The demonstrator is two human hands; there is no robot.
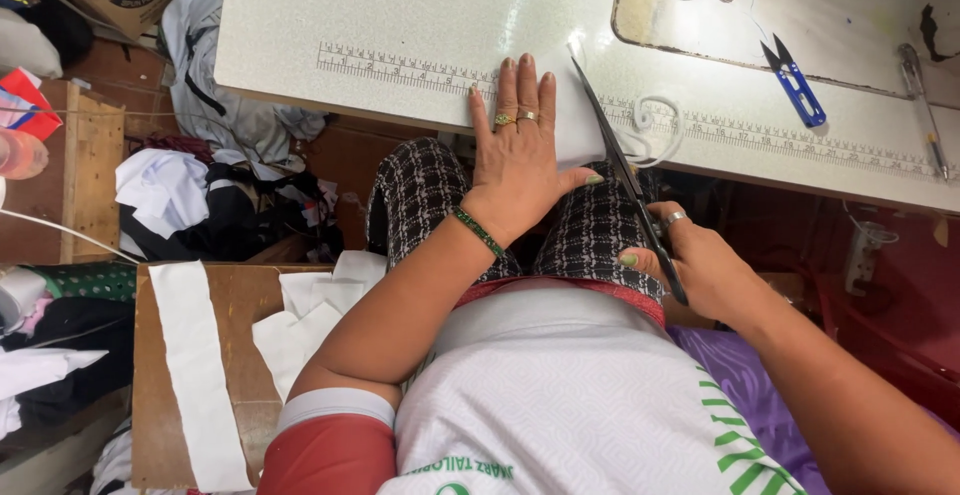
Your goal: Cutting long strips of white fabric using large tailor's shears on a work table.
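The left hand [515,160] lies flat on white cloth [572,130] at the bench [400,15] edge; the right hand [700,270] grips scissors [625,170], the cut only partly through.

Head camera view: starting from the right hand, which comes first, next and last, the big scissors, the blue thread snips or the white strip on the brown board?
1. Big scissors: held in the right hand.
2. Blue thread snips: up on the table, farther right.
3. White strip: far left, on the brown board.
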